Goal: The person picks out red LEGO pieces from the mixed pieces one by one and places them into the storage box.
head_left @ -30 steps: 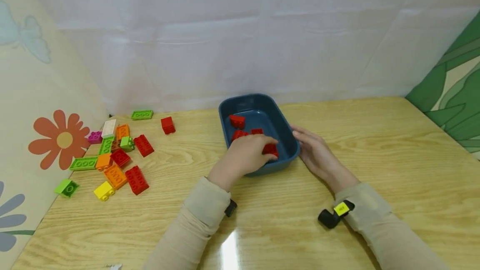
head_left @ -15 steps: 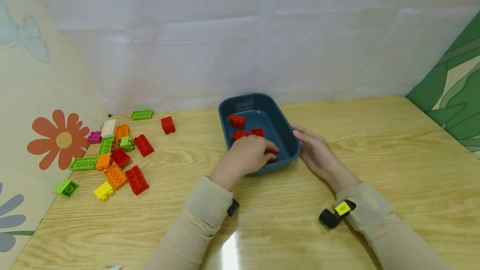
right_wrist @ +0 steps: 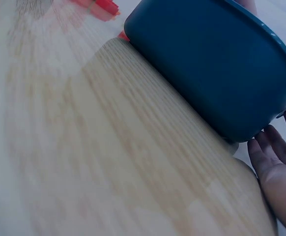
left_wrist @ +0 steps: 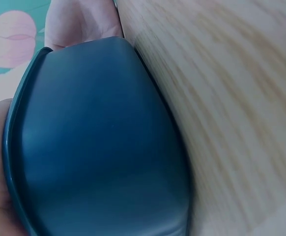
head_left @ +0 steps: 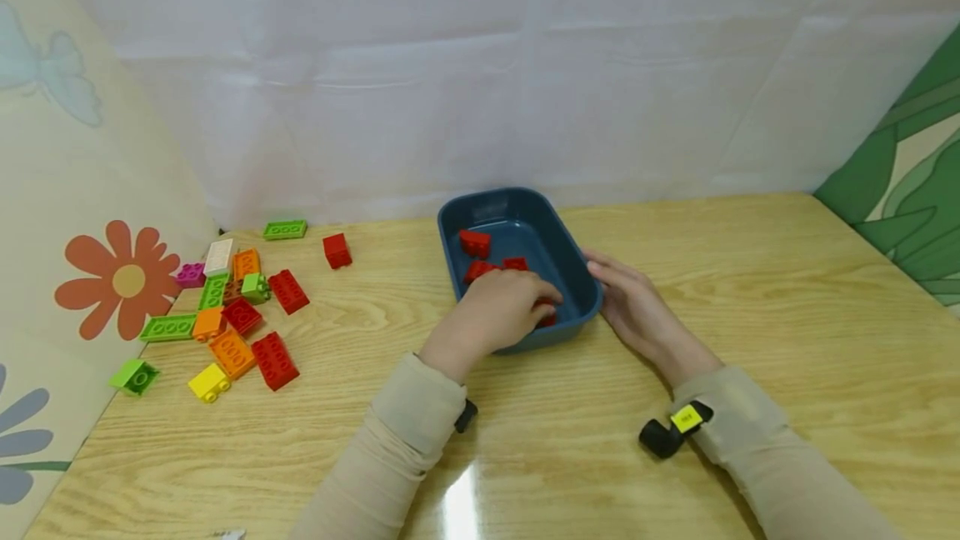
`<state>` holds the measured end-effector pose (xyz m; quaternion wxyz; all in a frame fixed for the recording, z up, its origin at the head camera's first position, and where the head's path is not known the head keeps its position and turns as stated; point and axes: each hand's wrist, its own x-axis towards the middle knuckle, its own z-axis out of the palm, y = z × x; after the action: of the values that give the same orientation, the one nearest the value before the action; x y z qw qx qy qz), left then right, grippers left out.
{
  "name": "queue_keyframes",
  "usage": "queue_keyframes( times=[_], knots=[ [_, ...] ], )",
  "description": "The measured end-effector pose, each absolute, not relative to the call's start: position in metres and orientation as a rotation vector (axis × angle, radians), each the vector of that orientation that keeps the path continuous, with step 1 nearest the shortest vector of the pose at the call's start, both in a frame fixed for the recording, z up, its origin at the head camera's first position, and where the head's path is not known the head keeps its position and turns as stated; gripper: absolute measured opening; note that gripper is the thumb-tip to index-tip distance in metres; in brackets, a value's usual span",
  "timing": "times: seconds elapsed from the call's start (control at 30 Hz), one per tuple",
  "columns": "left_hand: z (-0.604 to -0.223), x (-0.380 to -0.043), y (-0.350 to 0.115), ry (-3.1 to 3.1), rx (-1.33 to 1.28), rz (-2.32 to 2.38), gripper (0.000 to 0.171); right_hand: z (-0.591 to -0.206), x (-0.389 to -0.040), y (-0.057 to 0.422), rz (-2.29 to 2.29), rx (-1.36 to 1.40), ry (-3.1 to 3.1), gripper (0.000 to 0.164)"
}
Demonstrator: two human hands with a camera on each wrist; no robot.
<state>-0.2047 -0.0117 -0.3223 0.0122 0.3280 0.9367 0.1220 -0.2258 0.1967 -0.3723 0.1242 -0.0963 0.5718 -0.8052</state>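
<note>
Inside the dark blue bin (head_left: 566, 248), my left hand (head_left: 498, 307) reaches over the near rim. Its thumb and curled fingers pinch a red toy brick (head_left: 550, 320), mostly hidden behind them. Farther inside lie other red toy bricks (head_left: 474, 243), some partly covered by the hand. My right hand (head_left: 633, 307) rests against the bin's right outer wall, its fingers fairly straight; the right wrist view shows those fingertips (right_wrist: 267, 142) touching the bin's lower edge. In the left wrist view, the bin's outer wall (left_wrist: 99, 132) hides the left fingertips and the bricks.
Loose toy bricks in red, orange, green, yellow, white and magenta lie on the left of the wooden table (head_left: 360, 457). A single red block (head_left: 337, 251) sits between them and the bin. White cloth (head_left: 360, 107) hangs behind the table.
My left fingers have shifted slightly to the right in the bin, and the red brick under them has moved slightly nearer the close wall. My right hand and the bin stay almost still.
</note>
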Motion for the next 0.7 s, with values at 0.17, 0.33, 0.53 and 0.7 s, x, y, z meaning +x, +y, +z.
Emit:
queue_keyframes(
  times=[0.17, 0.33, 0.53, 0.7],
  knots=[
    [-0.323, -0.204, -0.012, 3.005, 1.055, 0.3, 0.029, -0.372, -0.226, 0.196, -2.349, -0.279, 1.664, 0.029],
    [-0.321, -0.203, -0.012, 3.075, 1.08, 0.225, 0.028, -0.372, -0.225, 0.197, -2.346, -0.273, 1.671, 0.029],
    [-0.315, -0.202, -0.015, 3.153, 1.077, 0.215, 0.027, -0.372, -0.225, 0.197, -2.362, -0.265, 1.649, 0.026],
    [-0.309, -0.203, -0.02, 3.168, 1.07, 0.249, 0.027, -0.372, -0.226, 0.197, -2.359, -0.265, 1.641, 0.026]
  ],
)
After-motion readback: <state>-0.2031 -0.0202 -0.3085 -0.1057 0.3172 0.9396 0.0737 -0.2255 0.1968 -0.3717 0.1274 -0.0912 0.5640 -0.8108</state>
